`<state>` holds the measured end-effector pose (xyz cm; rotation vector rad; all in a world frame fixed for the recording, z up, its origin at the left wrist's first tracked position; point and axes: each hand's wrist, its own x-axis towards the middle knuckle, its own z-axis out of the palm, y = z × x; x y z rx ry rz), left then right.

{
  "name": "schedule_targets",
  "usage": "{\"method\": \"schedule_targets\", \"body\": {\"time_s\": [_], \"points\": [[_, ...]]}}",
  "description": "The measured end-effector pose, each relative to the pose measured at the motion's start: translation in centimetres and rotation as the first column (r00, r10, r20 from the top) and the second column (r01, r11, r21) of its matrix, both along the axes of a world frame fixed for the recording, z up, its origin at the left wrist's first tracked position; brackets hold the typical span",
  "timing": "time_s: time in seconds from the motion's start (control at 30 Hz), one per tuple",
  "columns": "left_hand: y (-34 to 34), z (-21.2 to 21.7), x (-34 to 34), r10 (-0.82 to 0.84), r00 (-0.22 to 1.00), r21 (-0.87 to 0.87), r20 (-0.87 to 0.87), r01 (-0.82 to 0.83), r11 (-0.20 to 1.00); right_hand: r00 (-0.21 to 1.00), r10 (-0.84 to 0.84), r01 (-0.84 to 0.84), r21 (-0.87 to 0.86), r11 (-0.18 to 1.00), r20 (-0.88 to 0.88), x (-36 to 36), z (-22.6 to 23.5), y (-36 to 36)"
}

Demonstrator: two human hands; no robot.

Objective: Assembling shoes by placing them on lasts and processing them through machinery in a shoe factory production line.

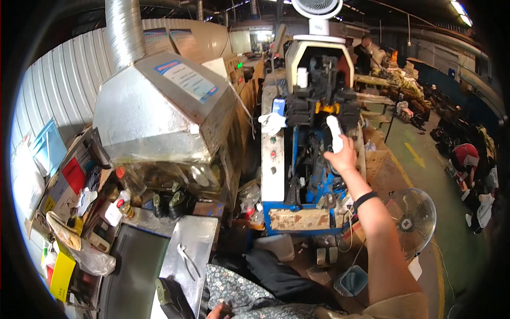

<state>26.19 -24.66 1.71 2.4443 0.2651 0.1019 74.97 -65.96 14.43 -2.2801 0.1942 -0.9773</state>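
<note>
Metal hood (159,114): large, silver, a sheet on its sloping face; upper left of the frame.

Machine (311,151): blue frame, dark works; upper centre. Its black pads (297,114) flanked a yellow part (326,108).

Belt (133,266): dark, flat; lower left.

Floor fan (409,223): round wire guard; right of centre.

Metal plate (194,239): bare, shiny; lower left of centre, beside the belt.

Dark shoe (171,300): one, at the plate's near end, bottom of the frame.

Right hand (342,156): bare, reached up to the machine, fingers closed about the lower end of the long white piece.

Left hand (217,311): cut off by the bottom edge; whether it was wide, narrow or holding something could not be told.

Long white piece (334,133): exact kind unclear; just right of upper centre, upper end near the pads, contact not certain.

Pliers (187,260): one pair, lying on the plate.

Handling note, by judgement: a low, steady grip suited the piece best, lined up squarely, with fingertips well clear of the pads.
</note>
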Motion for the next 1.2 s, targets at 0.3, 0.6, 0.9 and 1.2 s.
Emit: {"method": "schedule_targets", "body": {"time_s": [0.3, 0.6, 0.9, 1.2], "points": [[-1.5, 0.5, 7.2, -0.088, 0.993, -0.550, -0.077, 0.031, 0.834, 0.981, 0.123, -0.124, -0.006, 0.992, 0.150, -3.7, 1.1, -4.5], [-9.1, 3.7, 18.3, 0.113, 0.986, -0.974, 0.119, 0.094, 0.205, 0.567, 0.775, -0.821, 0.112, 0.560, 0.278, -25.4, -6.6, 9.5], [-3.0, 4.0, 11.7, -0.164, 0.984, -0.516, -0.075, 0.102, 0.851, -0.195, 0.791, 0.422, 0.777, -0.467, 0.581, -25.5, -10.6, 13.4], [2.4, 2.8, 2.9, 0.231, 0.952, -0.179, 0.199, -0.196, 0.964, -0.133, 0.988, 0.306, 0.946, 0.111, -0.073, -32.0, -12.5, 10.2]]}}
